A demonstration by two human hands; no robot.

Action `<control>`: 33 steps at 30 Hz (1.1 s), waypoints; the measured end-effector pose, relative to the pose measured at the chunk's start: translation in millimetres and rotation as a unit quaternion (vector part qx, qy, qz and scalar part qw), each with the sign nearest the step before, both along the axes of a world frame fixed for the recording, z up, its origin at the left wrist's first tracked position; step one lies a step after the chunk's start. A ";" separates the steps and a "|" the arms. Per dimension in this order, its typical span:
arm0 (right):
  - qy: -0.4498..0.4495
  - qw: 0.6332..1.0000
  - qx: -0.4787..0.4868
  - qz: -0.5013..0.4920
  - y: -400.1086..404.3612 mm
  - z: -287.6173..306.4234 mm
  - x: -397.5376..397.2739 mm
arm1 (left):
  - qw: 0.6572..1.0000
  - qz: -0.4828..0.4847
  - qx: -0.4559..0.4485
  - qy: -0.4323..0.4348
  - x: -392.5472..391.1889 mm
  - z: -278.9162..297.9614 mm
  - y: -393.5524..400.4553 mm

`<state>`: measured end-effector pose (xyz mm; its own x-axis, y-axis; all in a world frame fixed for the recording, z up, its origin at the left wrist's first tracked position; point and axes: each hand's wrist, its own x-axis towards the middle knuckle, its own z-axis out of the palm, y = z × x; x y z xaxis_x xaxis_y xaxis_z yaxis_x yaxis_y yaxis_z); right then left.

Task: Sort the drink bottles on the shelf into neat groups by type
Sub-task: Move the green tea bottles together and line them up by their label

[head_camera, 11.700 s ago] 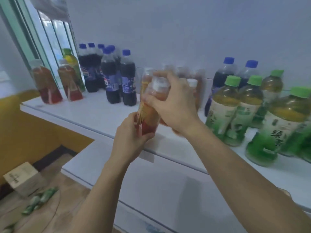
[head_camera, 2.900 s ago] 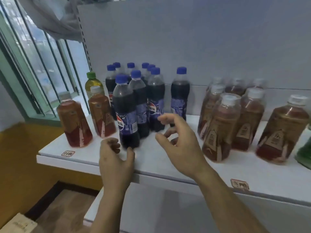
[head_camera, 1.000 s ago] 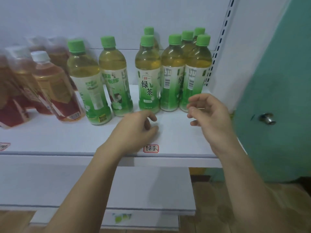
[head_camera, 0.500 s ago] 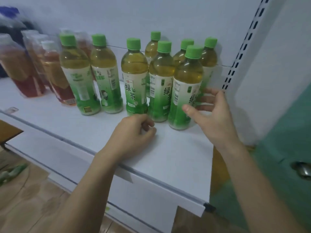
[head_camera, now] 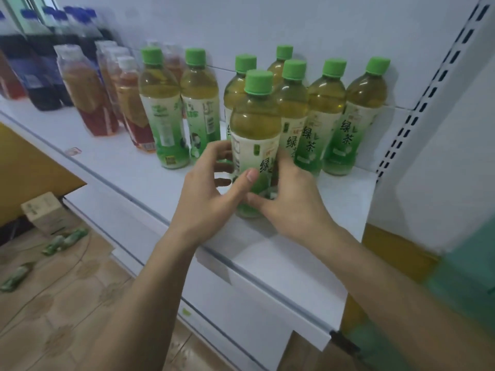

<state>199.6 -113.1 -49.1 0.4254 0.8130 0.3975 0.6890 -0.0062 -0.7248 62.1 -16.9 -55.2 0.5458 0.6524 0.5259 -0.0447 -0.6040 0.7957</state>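
Note:
A green tea bottle [head_camera: 254,124] with a green cap stands near the front of the white shelf [head_camera: 128,162], ahead of the other green tea bottles [head_camera: 353,113]. My left hand [head_camera: 211,188] wraps its lower left side, thumb across the label. My right hand [head_camera: 292,199] grips its lower right side. Several more green tea bottles stand behind and to both sides. Left of them are brown tea bottles [head_camera: 85,97] with white caps. Dark cola bottles [head_camera: 40,68] with blue caps fill the far left.
A perforated upright post [head_camera: 428,84] and side panel bound the shelf's right end. A lower shelf [head_camera: 267,295] juts out below. On the tiled floor at the left lie a cardboard box [head_camera: 44,212] and several green packets [head_camera: 64,241].
Both hands have closed around one green tea bottle, which now stands forward of the group. Half a second ago my left hand was a loose fist and my right hand touched the rightmost front bottle.

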 end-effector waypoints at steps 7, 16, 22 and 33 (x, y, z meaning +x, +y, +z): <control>0.020 0.994 -0.047 0.093 65.9 10.9 -38.0 | 0.989 0.144 0.036 0.014 -41.0 7.7 49.4; -0.015 0.989 -0.051 0.135 64.0 25.3 -36.2 | 0.981 0.195 0.022 -0.001 -56.6 7.3 67.8; -0.205 0.955 0.213 0.003 19.7 107.9 14.9 | 0.932 0.276 0.204 -0.112 -39.6 -0.3 28.6; -0.434 0.876 -0.191 0.094 96.9 181.7 28.1 | 0.952 0.008 0.163 0.258 23.5 -18.2 9.6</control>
